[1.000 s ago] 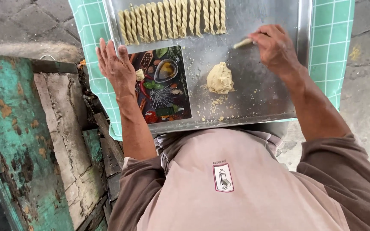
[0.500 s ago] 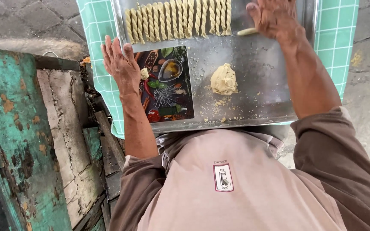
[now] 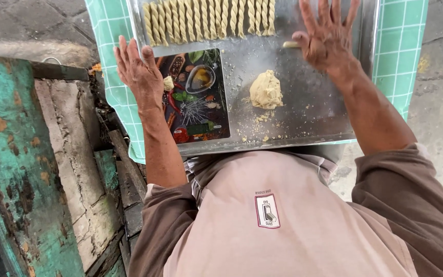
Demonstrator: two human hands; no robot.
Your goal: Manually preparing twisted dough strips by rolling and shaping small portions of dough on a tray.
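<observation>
A person seen from above works at a metal tray (image 3: 308,123) set on a green checked cloth (image 3: 401,46). The right hand (image 3: 329,38) lies flat with fingers spread wide, palm down near the tray's far right corner, over a small roll of dough (image 3: 289,44) whose end pokes out at the thumb. The left hand (image 3: 139,74) rests open and flat at the tray's left edge, touching a dark picture board (image 3: 198,102) that lies along the tray's left side; a small dough bit (image 3: 168,83) sits just beside its thumb. A dough lump (image 3: 266,90) sits mid-tray, with crumbs toward the near edge. Twisted dough sticks (image 3: 208,19) line the far edge in a row.
</observation>
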